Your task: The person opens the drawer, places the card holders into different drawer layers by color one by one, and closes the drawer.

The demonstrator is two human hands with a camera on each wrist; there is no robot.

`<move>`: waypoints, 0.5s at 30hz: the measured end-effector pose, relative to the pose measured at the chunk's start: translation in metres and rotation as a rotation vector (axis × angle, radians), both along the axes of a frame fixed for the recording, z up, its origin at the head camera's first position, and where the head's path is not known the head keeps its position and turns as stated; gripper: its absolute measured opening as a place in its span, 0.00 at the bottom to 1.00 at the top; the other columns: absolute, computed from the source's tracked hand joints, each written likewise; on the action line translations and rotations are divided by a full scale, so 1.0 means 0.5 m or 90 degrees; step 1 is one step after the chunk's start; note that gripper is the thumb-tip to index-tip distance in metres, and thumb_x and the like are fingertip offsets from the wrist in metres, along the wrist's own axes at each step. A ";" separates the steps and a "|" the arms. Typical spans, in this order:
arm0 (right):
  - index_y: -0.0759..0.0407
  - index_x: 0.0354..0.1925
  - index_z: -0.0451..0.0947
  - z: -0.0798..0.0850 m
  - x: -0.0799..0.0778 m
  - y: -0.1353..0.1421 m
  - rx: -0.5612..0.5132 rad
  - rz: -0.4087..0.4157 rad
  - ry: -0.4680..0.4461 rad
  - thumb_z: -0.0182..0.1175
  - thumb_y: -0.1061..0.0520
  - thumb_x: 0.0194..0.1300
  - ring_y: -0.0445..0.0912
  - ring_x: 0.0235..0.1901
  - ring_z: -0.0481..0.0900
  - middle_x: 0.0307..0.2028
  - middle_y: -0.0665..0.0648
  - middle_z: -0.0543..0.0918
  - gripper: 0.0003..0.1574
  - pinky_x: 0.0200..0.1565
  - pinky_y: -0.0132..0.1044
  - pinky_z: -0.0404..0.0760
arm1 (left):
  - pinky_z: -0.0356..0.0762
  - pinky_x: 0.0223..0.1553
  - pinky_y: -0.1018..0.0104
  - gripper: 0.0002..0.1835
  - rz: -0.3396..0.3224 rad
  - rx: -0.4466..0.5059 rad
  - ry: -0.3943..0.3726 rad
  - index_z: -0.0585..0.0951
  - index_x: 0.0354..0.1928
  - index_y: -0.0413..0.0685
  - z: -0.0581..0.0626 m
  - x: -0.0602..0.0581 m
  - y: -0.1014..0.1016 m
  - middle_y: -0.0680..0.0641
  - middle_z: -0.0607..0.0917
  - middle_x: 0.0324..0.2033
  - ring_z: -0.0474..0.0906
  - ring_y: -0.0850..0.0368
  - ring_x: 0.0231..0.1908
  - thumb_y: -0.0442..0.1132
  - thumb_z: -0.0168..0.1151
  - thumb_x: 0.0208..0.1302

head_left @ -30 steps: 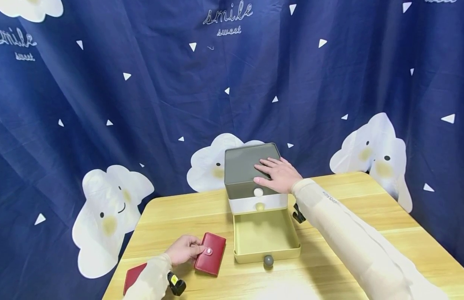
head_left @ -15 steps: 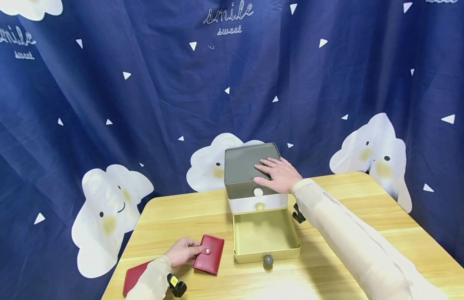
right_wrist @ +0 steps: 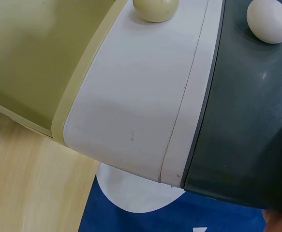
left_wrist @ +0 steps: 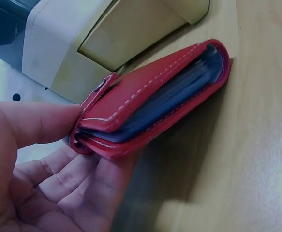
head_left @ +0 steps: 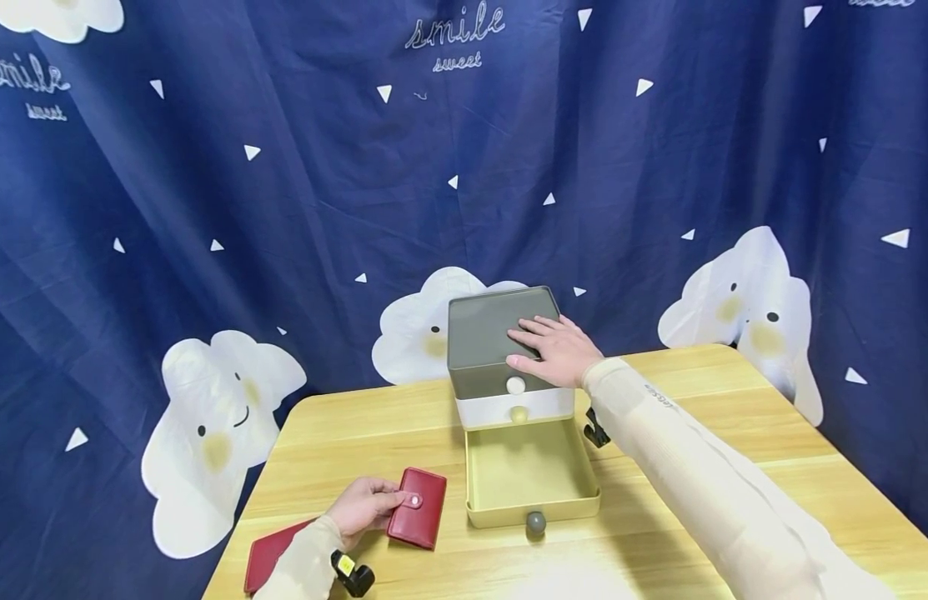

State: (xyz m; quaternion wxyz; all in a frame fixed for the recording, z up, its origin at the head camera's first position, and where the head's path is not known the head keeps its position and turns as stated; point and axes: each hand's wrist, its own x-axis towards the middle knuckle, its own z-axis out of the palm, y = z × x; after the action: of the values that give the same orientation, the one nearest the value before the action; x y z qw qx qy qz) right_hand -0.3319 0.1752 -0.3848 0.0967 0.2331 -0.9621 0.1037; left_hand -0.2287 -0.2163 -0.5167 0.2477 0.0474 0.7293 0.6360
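My left hand [head_left: 364, 507] pinches a red card holder [head_left: 422, 518] by its snap-strap side, left of the pulled-out drawer. In the left wrist view the thumb lies on the strap and the fingers are underneath; dark sleeves show between the card holder's [left_wrist: 136, 92] white-stitched covers. My right hand [head_left: 559, 350] rests with spread fingers on the dark grey top of a small three-tier drawer unit [head_left: 482, 329]. Its yellow bottom drawer [head_left: 531, 467] stands pulled out, with nothing inside. In the right wrist view the white middle tier [right_wrist: 131, 96] and the grey top tier [right_wrist: 242, 116] are shut.
A second red flat item [head_left: 272, 554] lies at the table's left, partly hidden by the left sleeve. The wooden table [head_left: 373, 425] ends at a blue curtain [head_left: 321, 208] right behind the drawer unit. A grey round knob [head_left: 536, 523] sticks out from the drawer front.
The card holder in my left hand has shifted very slightly left, away from the drawer. My right hand stays in place on the drawer unit.
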 end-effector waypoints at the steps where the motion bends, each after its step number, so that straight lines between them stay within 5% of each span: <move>1: 0.40 0.70 0.64 0.000 0.000 0.000 0.000 0.000 0.000 0.33 0.18 0.62 0.50 0.71 0.55 0.70 0.50 0.63 0.48 0.70 0.56 0.46 | 0.83 0.37 0.57 0.17 0.003 0.000 0.001 0.75 0.46 0.25 0.001 0.001 0.001 0.41 0.86 0.35 0.84 0.52 0.35 0.36 0.61 0.65; 15: 0.40 0.70 0.64 0.001 0.004 -0.001 -0.001 0.002 -0.001 0.35 0.19 0.63 0.51 0.71 0.55 0.70 0.50 0.63 0.47 0.70 0.56 0.45 | 0.83 0.39 0.57 0.21 0.043 0.035 0.029 0.73 0.49 0.24 0.029 0.008 0.014 0.40 0.85 0.38 0.84 0.50 0.36 0.38 0.62 0.65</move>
State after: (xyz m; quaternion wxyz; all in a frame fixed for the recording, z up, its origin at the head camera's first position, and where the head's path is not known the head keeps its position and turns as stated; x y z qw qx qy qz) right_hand -0.3299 0.1748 -0.3843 0.0957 0.2343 -0.9617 0.1050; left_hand -0.2249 -0.2093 -0.5020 0.2079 0.0436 0.7184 0.6624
